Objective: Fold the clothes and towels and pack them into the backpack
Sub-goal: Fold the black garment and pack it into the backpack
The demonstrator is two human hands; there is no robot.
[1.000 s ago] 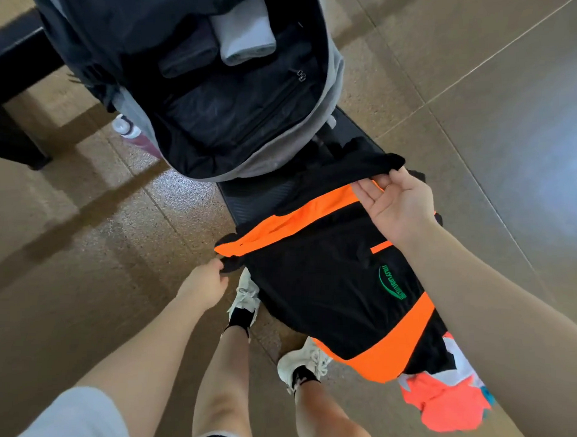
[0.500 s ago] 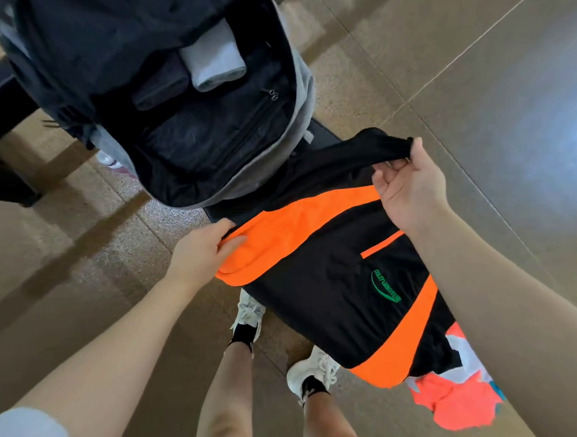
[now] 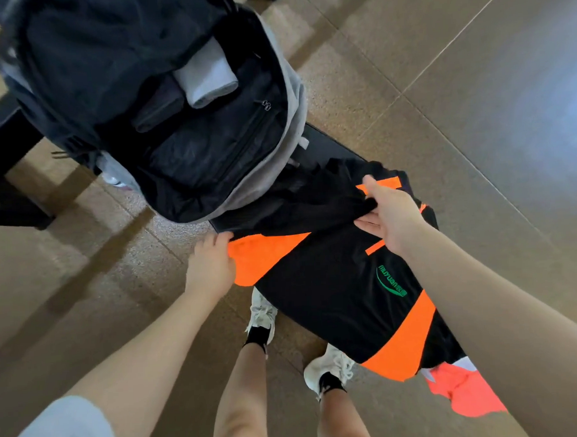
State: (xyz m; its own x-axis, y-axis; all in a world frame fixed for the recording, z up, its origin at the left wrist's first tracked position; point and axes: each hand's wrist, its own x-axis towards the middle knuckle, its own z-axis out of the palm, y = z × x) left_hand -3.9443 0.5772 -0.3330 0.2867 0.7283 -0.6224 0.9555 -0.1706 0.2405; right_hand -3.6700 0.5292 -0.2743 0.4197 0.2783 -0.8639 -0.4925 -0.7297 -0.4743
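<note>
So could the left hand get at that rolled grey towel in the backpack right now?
Probably yes, once it lets go. The backpack lies unzipped with the grey towel exposed on top, and nothing covers it. But the left hand is busy holding the orange edge of the shirt.

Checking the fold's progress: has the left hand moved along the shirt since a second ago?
Yes. The left hand has moved from the shirt's lower left corner up its edge toward the open backpack, now gripping the orange band.
</note>
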